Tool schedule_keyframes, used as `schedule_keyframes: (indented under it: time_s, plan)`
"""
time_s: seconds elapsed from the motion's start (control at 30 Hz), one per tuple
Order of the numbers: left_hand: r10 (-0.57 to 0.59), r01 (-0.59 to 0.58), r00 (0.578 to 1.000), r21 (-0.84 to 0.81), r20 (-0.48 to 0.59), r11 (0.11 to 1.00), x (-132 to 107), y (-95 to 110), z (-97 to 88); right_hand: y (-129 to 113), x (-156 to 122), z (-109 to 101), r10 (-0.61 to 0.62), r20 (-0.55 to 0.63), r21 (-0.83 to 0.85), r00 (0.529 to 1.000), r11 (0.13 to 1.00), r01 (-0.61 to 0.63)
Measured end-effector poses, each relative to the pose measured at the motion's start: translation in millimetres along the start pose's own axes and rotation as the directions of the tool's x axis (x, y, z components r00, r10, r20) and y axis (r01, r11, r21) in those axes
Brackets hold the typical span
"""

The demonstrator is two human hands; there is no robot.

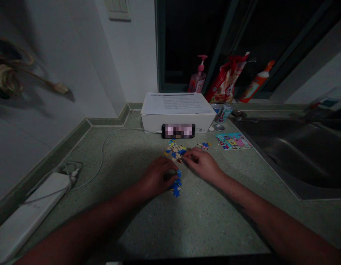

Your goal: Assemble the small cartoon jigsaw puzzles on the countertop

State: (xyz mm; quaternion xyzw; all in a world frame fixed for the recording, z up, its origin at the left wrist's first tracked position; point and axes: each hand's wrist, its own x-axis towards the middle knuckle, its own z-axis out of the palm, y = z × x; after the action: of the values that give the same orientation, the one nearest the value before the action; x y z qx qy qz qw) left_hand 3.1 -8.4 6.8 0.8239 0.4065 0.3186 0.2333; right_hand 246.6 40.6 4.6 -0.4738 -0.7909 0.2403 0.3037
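Observation:
A short strip of joined blue jigsaw puzzle pieces [176, 188] lies on the counter. My left hand [158, 176] curls against its left side, with thumb and forefinger gripping the upper part. Just beyond is a pile of loose jigsaw pieces [174, 149], many showing pale backs, others blue or yellow. At the pile's right edge, my right hand [203, 162] has its thumb and fingers pinched together; whatever is between the fingertips is too small to make out. A smaller group of pieces [204, 145] lies behind the right hand.
A phone [178, 131] with a white cable leans on a white box [176, 119] topped by paper [178, 103]. A colourful picture card [234, 141] lies near the metal sink [286, 154]. A power strip [35, 209] is at left; a pump bottle [197, 79] stands behind.

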Motion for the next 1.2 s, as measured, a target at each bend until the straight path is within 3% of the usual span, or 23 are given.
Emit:
schedule_keyframes:
  time_s: [0.23,0.6,0.7,0.8,0.97,1.2]
  plan:
    - [0.125,-0.125,0.981,-0.01,0.147,0.992,2,2,-2.1,-11,2,6,0.001,0.033,-0.265,0.999,0.964,0.007]
    - [0.086,-0.088,0.994,0.031,0.064,0.996,-1,5,-3.3,-9,3,12,0.007,0.031,-0.363,1.0,0.932,0.005]
    - [0.043,-0.044,0.999,0.026,0.028,0.999,-1,5,-3.1,-8,3,9,-0.001,-0.02,-0.276,1.0,0.961,-0.004]
    - [-0.049,0.05,0.998,0.023,-0.045,0.999,-2,2,0.4,-9,0,9,0.032,-0.037,-0.049,0.999,0.998,-0.034]
    - [-0.159,0.158,0.983,-0.014,-0.087,0.987,0,2,0.9,-11,-5,17,0.1,0.097,0.299,0.99,0.946,-0.125]
    - [-0.181,0.18,0.983,-0.038,-0.039,0.983,3,9,-5.0,-12,-6,21,0.103,0.157,0.42,0.982,0.893,-0.161]
